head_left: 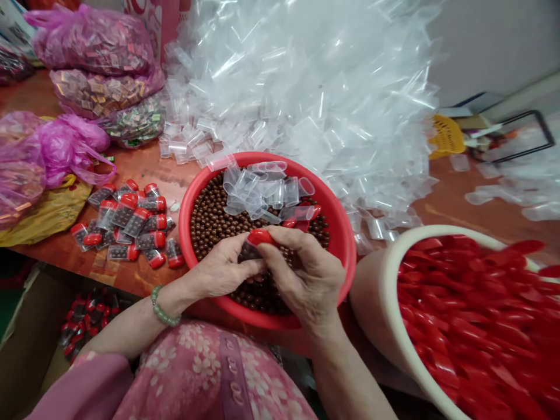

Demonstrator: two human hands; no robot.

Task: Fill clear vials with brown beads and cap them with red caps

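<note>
Head view: a tube point(248, 251) is steadied by the left hand point(221, 267), its cap point(259, 235) pinched by the right hand point(312, 274), above the basin point(262, 319), seemingly so spills are caught.

Green bead bracelet point(165, 305) — pink sleeve point(87, 388) — pink apron point(192, 373), white-flowered, purple-banded.

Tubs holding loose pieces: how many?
2: the red tub at centre, with brown balls, and the cream tub at right, full of red plastic pieces. Others may be hidden.
</note>
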